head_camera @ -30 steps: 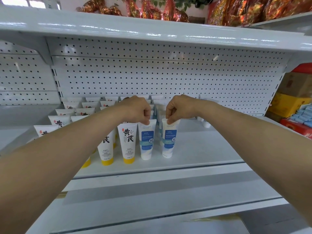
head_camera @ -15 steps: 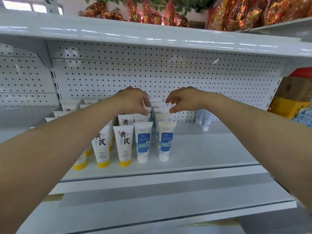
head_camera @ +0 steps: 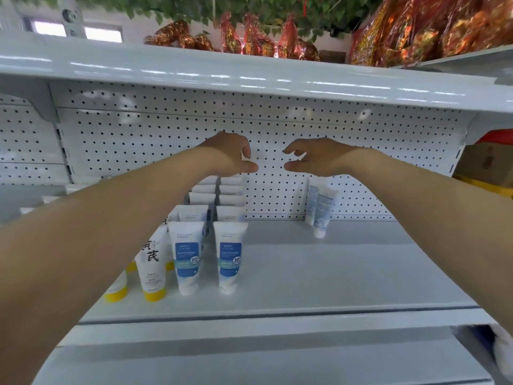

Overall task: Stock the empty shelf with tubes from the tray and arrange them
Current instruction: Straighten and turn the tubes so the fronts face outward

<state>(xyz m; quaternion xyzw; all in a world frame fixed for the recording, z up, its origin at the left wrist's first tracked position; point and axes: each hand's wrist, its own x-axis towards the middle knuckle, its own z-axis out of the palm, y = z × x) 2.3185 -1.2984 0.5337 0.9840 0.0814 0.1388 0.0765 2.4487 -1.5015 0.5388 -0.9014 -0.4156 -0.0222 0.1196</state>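
White steel shelf (head_camera: 333, 273), backed by a pegboard back panel (head_camera: 388, 151) of the same colour.

Item 1: blue-labelled tubes (head_camera: 186, 259), white-bodied, standing upright on their caps in two files side by side. The files run from near the front edge of the shelf back to the panel, left of centre. The two front tubes stand just apart, labels facing out.

Item 2: yellow-capped tubes (head_camera: 152, 268), white with black characters, just beside the blue files on their left, near the front edge. They are largely hidden behind the left forearm, so no count is possible.

Item 3: pair of tubes (head_camera: 320, 209), pale, at the back edge right of centre, against the panel and well apart from the files. Their print is too blurred to read.

Left hand (head_camera: 230, 157): raised above the rear of the blue files, in front of the panel, fingers loosely curled, thumb pointing toward the other hand, holding nothing.

Right hand (head_camera: 313, 159): level with the left and near it, fingers loosely bent, thumb extended, holding nothing.

Upper shelf (head_camera: 249, 79): carries red and gold foil-wrapped packages (head_camera: 416, 31).

Far right: cardboard box (head_camera: 485, 165), on a neighbouring unit.
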